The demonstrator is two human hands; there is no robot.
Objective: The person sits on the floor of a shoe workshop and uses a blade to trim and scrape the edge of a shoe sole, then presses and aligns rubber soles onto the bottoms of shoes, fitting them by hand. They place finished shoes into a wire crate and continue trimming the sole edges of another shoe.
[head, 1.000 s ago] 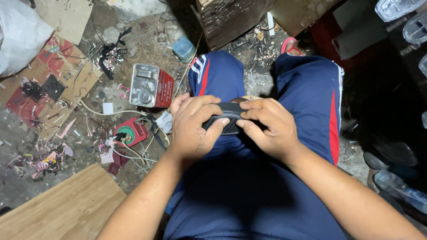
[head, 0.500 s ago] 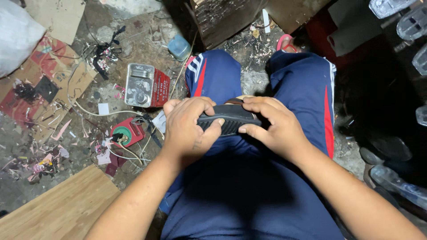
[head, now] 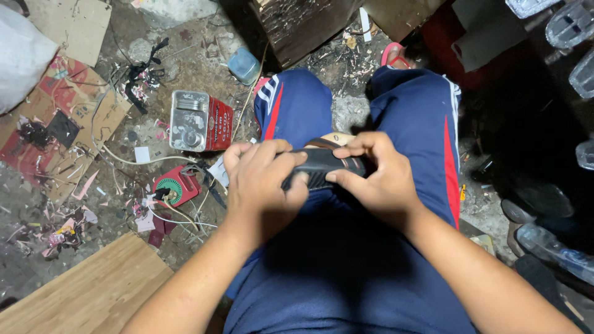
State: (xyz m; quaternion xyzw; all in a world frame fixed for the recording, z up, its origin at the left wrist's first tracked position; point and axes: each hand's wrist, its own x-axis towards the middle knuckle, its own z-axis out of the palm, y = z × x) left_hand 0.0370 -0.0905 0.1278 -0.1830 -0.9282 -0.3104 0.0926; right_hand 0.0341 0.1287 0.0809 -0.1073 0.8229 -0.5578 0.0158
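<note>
We look down at our lap, in blue shorts. Our left hand and right hand both grip a dark, flat shoe part, perhaps a sole, held across our thighs, thumbs pressing its top. To work it well, we judge, the pressure should stay even along the edge. Beyond, on the littered floor, a red metal can lies on its side, with a red spool and white cords nearby.
</note>
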